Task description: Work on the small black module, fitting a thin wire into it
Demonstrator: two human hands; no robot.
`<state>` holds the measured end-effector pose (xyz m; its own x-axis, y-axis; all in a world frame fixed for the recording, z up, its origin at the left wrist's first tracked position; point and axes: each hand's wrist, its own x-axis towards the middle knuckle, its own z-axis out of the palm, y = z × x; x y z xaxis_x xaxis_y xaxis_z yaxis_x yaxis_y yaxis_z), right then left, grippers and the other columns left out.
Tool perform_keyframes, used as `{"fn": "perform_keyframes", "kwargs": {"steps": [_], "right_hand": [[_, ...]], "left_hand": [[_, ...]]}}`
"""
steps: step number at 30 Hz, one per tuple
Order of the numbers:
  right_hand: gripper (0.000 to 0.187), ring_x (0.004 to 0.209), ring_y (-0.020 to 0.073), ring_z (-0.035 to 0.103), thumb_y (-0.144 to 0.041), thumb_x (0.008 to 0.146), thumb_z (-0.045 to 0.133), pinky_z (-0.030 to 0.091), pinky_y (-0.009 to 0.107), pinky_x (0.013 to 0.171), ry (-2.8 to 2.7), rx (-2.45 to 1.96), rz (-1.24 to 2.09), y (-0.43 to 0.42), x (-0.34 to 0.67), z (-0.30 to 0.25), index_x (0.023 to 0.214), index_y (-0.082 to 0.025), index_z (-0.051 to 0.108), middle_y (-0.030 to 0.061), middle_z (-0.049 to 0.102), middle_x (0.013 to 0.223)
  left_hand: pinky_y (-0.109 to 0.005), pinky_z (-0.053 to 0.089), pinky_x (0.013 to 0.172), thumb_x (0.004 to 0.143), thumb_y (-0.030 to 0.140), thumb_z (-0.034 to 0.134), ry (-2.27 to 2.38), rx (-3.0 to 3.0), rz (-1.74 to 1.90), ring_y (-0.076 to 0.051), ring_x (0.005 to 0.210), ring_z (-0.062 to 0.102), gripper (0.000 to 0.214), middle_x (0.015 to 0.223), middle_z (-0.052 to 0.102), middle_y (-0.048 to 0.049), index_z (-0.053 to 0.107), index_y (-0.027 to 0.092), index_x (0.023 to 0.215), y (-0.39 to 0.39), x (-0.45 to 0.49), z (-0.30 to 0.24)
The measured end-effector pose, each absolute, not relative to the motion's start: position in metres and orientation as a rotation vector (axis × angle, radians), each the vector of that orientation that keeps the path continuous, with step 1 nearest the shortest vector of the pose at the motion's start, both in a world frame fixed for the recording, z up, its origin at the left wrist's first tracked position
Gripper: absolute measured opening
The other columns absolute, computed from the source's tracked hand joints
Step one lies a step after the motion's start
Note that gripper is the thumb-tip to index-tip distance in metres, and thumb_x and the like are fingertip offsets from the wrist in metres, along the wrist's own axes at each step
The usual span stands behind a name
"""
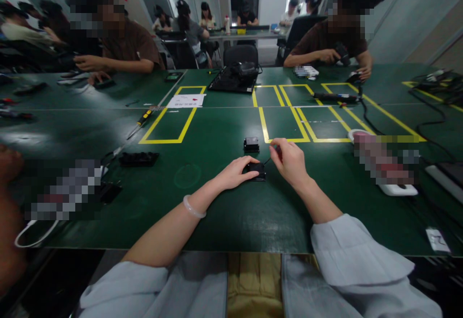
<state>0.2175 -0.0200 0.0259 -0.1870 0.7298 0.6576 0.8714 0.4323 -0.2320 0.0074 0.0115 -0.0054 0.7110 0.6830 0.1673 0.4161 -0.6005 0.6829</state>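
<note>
A small black plastic block (258, 172) lies on the green table in front of me. My left hand (241, 172) is closed around it, with the fingers over its top and the thumb along its near side. Just right of it, my right hand (289, 160) is closed in a pinch on a thin dark rod (267, 162) that slants toward the block. Whether the rod's tip touches the block, I cannot tell. Slightly beyond both hands stands a second black block (251, 144), apart from them.
Yellow tape outlines (181, 140) mark the table. A yellow-and-black screwdriver (144, 117) and a ribbed black part (139, 158) lie left. A white-edged device (396, 189) sits right with cables beyond it. Across the table are a black flat panel (227, 81) and two people handling items.
</note>
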Motion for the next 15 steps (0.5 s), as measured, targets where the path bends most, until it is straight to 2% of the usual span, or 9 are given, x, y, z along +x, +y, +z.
{"fn": "perform_keyframes", "kwargs": {"steps": [8,15], "right_hand": [[0.014,0.066,0.0152,0.056,-0.025,0.095,0.043,0.039,0.028,0.067,-1.912,-1.188,-0.338,-0.0142,0.2189,0.0189,0.100,-0.019,0.055,0.0017,0.064,0.076],[0.014,0.062,0.0141,0.053,-0.034,0.093,0.051,0.037,0.027,0.063,-1.921,-1.200,-0.323,-0.0147,0.2202,0.0191,0.093,-0.021,0.055,-0.0004,0.060,0.069]], "left_hand": [[-0.034,0.043,0.093,0.092,0.041,0.055,0.822,2.297,0.553,-0.022,0.108,0.058,0.036,0.116,0.062,-0.0063,0.055,0.020,0.122,0.0128,0.0077,-0.0075],[-0.035,0.043,0.094,0.092,0.041,0.054,0.833,2.291,0.539,-0.024,0.108,0.058,0.036,0.117,0.062,-0.0068,0.055,0.021,0.122,0.0126,0.0068,-0.0068]]}}
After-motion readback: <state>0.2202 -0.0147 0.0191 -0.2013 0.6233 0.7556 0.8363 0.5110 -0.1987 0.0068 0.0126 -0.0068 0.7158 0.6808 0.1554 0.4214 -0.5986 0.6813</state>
